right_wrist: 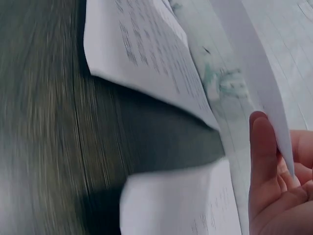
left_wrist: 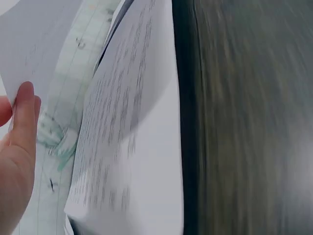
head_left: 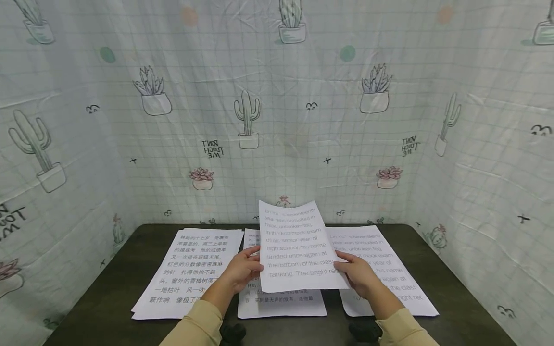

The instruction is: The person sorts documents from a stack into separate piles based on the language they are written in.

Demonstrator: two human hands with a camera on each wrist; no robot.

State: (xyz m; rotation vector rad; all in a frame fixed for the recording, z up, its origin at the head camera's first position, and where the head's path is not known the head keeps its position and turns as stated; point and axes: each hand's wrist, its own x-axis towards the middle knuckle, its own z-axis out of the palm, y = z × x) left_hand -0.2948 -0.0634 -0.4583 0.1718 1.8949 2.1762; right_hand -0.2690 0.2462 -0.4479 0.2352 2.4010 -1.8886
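A printed sheet of paper [head_left: 294,250] with large English text is held up in the air, tilted toward me, over the middle of the table. My left hand [head_left: 242,269] pinches its left edge between thumb and fingers; the left wrist view shows the same hand [left_wrist: 19,147] at that edge. On the opposite edge my right hand [head_left: 357,274] grips the paper, and in the right wrist view the hand [right_wrist: 283,186] has its thumb on one face and fingers on the other. Beneath it lies a middle stack of pages [head_left: 281,307] with smaller Chinese text, partly covered.
To the left lies a stack of large-print Chinese pages [head_left: 190,259]. A stack of English pages [head_left: 402,288] lies to the right, partly behind my right arm. All rest on a dark wooden table [head_left: 450,269], enclosed by a cactus-print curtain [head_left: 277,120].
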